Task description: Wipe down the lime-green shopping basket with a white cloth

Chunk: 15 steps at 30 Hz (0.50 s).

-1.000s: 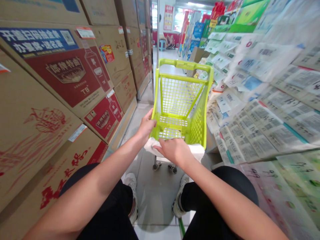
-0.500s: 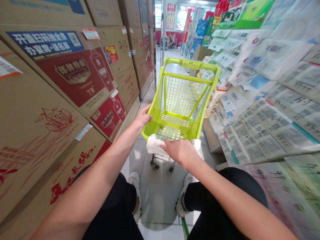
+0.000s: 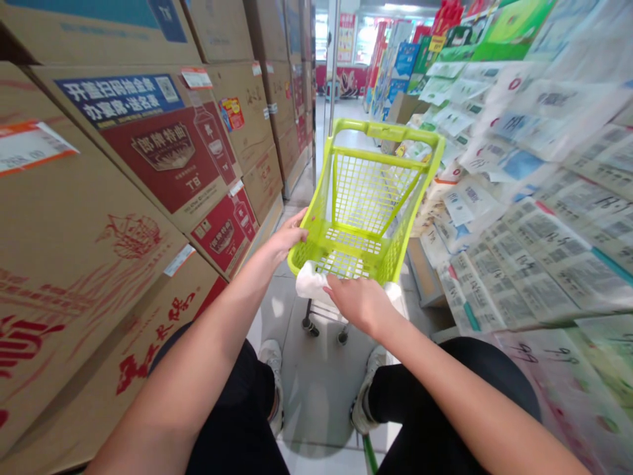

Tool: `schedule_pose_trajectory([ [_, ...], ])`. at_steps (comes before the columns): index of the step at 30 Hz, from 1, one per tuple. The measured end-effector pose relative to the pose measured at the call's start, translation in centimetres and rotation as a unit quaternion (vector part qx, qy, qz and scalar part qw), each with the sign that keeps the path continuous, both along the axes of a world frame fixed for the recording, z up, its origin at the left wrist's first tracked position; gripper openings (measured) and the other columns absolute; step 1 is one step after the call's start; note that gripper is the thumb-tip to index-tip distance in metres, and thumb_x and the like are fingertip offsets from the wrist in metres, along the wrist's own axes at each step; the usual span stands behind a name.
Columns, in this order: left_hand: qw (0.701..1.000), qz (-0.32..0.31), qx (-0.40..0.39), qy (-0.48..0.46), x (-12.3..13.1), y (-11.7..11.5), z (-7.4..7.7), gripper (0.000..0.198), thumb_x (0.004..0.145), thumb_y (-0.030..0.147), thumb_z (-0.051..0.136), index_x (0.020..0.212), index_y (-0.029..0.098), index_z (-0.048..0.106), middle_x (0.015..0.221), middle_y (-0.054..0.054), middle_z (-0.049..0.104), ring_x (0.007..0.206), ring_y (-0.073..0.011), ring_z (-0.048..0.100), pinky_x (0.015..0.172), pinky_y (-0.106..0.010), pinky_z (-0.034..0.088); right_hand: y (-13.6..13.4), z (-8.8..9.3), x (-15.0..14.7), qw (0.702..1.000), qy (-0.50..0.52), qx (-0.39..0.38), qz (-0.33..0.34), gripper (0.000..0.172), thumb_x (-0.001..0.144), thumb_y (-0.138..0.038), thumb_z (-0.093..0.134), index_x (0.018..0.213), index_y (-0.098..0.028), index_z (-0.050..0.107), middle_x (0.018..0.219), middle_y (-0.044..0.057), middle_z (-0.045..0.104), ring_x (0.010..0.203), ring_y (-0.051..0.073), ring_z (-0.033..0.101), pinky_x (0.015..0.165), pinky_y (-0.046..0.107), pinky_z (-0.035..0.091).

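Observation:
A lime-green plastic shopping cart (image 3: 378, 191) with grid walls stands in front of me, between my feet and the aisle beyond. My left hand (image 3: 293, 235) is closed on its left side rim, the thumb inside and the other fingers mostly hidden behind the wall. At the near edge of the basket, my right hand (image 3: 359, 300) grips a white cloth (image 3: 310, 280). The cloth is draped over that edge and sticks out on both sides of the hand. Dark casters (image 3: 310, 326) on a thin metal frame show below.
Stacked cardboard cartons (image 3: 163, 152) line the left side. Packs of tissue paper (image 3: 524, 231) with handwritten prices are piled on the right. Between them runs a tiled floor (image 3: 316, 396). A green stick (image 3: 369, 452) lies by my right shoe. A metal post (image 3: 335, 66) rises beyond the cart.
The whole view has shifted slightly, so cart and cartons appear a little further right and lower. My right hand stays on the cloth at the near edge; the left keeps its hold.

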<state>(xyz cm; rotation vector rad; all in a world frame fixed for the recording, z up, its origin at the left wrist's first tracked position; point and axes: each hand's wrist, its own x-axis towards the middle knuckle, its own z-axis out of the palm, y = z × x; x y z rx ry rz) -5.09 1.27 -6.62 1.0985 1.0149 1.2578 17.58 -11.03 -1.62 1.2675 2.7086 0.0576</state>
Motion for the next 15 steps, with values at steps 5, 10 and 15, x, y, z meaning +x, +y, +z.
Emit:
schedule_pose_trajectory([
  [5,1.000,-0.026,-0.005,0.010,-1.3,0.4,0.0,0.109,0.046,0.012,0.057,0.154,0.027,0.057,0.140,-0.007,0.075,0.114,-0.0314,0.076,0.086,-0.035,0.064,-0.3,0.0,2.0,1.000,0.021,-0.007,0.008,0.039,0.115,-0.041,0.034,0.119,-0.019,0.067,0.095,0.012,0.080,0.084,0.028,0.078,0.077,0.037,0.056],
  [10,0.996,-0.007,-0.021,0.085,-2.8,0.5,1.4,0.100,0.050,0.014,0.059,0.151,0.021,0.060,0.127,-0.011,0.077,0.110,-0.0334,0.075,0.094,-0.046,0.062,-0.7,-0.3,4.0,0.987,0.127,0.046,0.086,0.032,0.113,-0.036,0.046,0.114,-0.017,0.072,0.114,0.014,0.080,0.124,0.031,0.069,0.123,0.053,0.036],
  [15,0.881,0.177,0.233,0.370,-4.3,-1.4,4.1,0.066,0.061,0.016,0.078,0.127,0.021,0.076,0.158,-0.013,0.055,0.155,-0.0394,0.039,0.128,-0.049,0.035,0.6,-0.8,5.6,0.966,0.222,0.080,0.103,0.050,0.111,-0.051,0.048,0.143,-0.016,0.065,0.148,0.015,0.069,0.147,0.032,0.054,0.134,0.059,0.018],
])
